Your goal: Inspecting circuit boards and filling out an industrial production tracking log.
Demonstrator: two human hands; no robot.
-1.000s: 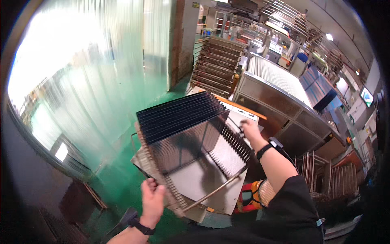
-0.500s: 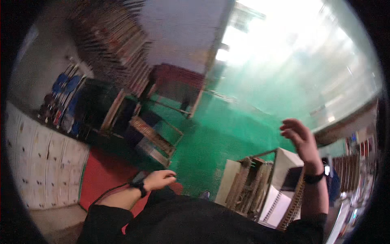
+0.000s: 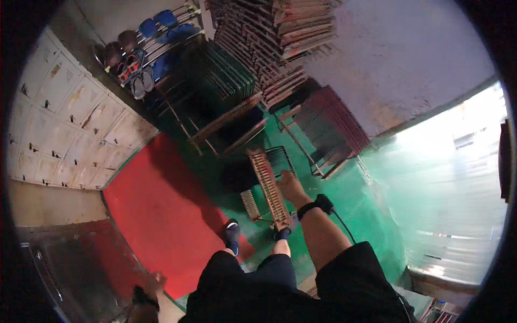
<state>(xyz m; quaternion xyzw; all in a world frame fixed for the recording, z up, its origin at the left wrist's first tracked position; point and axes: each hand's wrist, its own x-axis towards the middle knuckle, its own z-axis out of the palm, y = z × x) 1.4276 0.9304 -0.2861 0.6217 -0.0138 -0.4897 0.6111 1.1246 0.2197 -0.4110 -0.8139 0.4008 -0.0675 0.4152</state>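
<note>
My right hand (image 3: 292,189) is stretched out ahead of my body, a dark band on its wrist. Its fingers are apart, with nothing seen in them. In the picture they overlap the edge of a narrow brown slatted frame (image 3: 267,185); whether they touch it I cannot tell. That frame is low on the green floor, close to my right foot. Down at the lower left hangs my left hand (image 3: 156,282), also banded at the wrist. It is dim and blurred, beside a dark glossy surface (image 3: 70,269), and its fingers do not show clearly.
Pale lockers (image 3: 70,118) line the left side, next to a red mat (image 3: 161,204). Folded dark green tables (image 3: 226,75), a stack of brown frames (image 3: 301,27) and a maroon folded stack (image 3: 334,124) stand ahead. Blue folding chairs (image 3: 164,27) lean in the corner. Bright translucent sheeting (image 3: 441,199) hangs right.
My view has swung left, bringing the lockers and red mat closer. The shelf with the notebook has left the view. My left hand has dropped to the lower left; my right hand sits nearer the middle.
</note>
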